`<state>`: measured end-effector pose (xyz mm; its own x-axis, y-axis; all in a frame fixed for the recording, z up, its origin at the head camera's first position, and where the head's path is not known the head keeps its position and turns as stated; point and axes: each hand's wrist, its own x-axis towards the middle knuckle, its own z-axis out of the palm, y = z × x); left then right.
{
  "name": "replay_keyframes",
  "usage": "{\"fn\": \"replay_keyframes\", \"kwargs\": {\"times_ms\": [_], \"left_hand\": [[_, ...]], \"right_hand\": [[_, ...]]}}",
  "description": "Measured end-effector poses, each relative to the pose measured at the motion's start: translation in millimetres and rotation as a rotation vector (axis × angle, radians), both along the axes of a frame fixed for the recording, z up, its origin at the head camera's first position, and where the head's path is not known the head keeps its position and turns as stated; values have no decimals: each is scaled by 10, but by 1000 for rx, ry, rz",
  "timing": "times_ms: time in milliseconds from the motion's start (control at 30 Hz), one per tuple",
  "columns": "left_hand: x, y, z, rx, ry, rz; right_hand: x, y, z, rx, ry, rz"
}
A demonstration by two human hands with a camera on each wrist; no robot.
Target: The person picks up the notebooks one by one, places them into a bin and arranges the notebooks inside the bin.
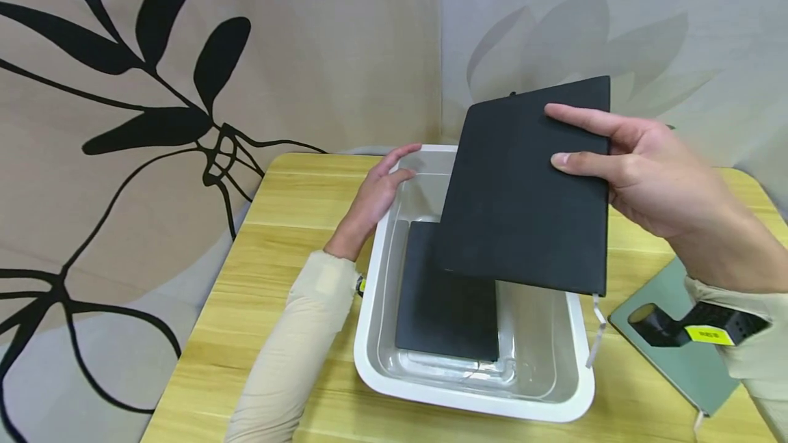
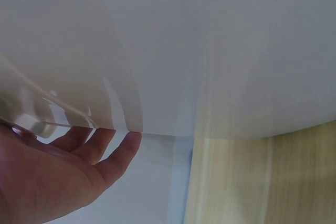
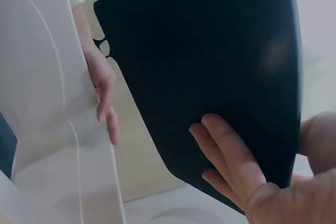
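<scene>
A black notebook (image 1: 523,210) with a white ribbon (image 1: 597,323) is held up, tilted, over the right part of a white plastic tub (image 1: 480,409). My right hand (image 1: 671,183) pinches it by its right edge. Thumb and index finger lie on the near cover, and in the right wrist view several fingers (image 3: 231,156) press the other cover. Inside the tub, a second black notebook (image 1: 440,313) lies on the bottom, partly hidden by the raised one. At the tub's far left corner, my left hand (image 1: 375,200) grips the rim.
A green notebook (image 1: 689,378) with a ribbon lies on the wooden table (image 1: 271,224) right of the tub, partly covered by my right forearm and its wrist camera (image 1: 695,327). Behind the table hangs pale cloth (image 1: 345,39) with a black leaf pattern.
</scene>
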<state>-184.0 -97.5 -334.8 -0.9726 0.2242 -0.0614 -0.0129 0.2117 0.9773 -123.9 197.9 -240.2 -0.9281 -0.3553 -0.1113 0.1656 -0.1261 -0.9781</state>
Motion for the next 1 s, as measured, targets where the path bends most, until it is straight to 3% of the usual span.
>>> {"fn": "replay_keyframes", "kwargs": {"times_ms": [333,567,733,1000], "left_hand": [[5,-2,0,-11,-8,1],[16,10,19,-39,16,7],[-5,2,-4,-34,18,8],[-159,-43,-230,-26,31,13]], "right_hand": [[42,-258,7,275,23,28],[45,-378,-29,396,2,26],[22,-464,-76,501,36,56],[-7,-575,-156,554,39,110]]}}
